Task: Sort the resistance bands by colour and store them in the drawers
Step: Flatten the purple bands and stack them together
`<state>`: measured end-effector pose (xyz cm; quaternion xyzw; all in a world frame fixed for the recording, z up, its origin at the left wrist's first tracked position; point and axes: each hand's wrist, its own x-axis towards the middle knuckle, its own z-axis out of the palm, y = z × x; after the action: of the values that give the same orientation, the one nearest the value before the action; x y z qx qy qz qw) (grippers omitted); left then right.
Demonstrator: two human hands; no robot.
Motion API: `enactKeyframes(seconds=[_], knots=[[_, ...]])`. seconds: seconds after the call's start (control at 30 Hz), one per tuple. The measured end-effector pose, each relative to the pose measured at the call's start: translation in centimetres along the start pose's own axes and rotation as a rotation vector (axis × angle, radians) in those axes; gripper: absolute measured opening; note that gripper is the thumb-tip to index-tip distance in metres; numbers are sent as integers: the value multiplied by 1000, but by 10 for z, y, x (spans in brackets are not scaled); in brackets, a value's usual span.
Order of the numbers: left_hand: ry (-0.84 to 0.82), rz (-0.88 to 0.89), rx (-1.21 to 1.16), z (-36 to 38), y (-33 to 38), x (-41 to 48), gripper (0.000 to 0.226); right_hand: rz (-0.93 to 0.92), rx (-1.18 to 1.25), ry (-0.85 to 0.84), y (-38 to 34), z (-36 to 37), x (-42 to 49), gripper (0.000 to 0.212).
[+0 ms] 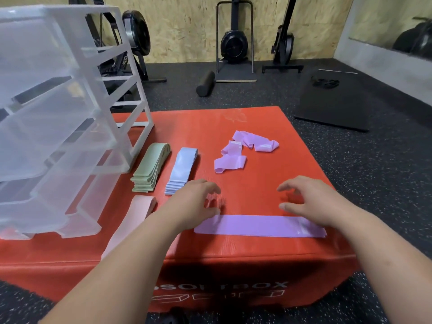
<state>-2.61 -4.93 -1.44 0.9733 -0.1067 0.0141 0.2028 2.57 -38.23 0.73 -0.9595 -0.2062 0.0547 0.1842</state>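
A flat purple band (pixel 257 226) lies stretched across the red box (pixel 233 260) near its front edge. My left hand (pixel 194 202) hovers over its left end and my right hand (pixel 308 202) over its right end, fingers loosely curled and holding nothing. Loose crumpled purple bands (pixel 243 150) lie further back. Three sorted stacks sit to the left: green (pixel 150 170), light blue (pixel 181 170) and pink (pixel 138 216), the pink one partly hidden by my left forearm. The translucent drawer unit (pixel 60 118) stands at the left with its drawers pulled out.
The red box stands on dark speckled gym flooring (pixel 374 183). Behind it lie a black foam roller (pixel 205 83), a black mat (pixel 334 99) and exercise machines (pixel 234 43) against a wooden wall.
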Motion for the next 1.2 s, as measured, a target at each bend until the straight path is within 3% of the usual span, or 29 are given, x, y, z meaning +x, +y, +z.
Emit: enactKeyframes(seconds=[0.17,0.4,0.57,0.73,0.8,0.93,1.07,1.2], knots=[[93,-59,-13,9,2,31,48,-48,3,4,-20,20,49,52],[192,-130,-53,21,-5,59,43,55,-34,-44,-44,53,111,71],[243,-130,-90,20,-9,66,38,116,-143,-14,-64,70,136,57],[305,-167,-144,11,-14,69,33,43,108,384,-71,53,134,14],[329,-196,-168,8,-14,68,31,63,227,481,-67,37,127,9],[342,-213,-201,6,-13,64,26,155,335,367,-40,12,109,24],[294,-205,-182,10,-9,61,26,288,109,112,-9,2,83,32],[260,-160,-170,16,3,62,30,314,14,139,2,-5,70,31]])
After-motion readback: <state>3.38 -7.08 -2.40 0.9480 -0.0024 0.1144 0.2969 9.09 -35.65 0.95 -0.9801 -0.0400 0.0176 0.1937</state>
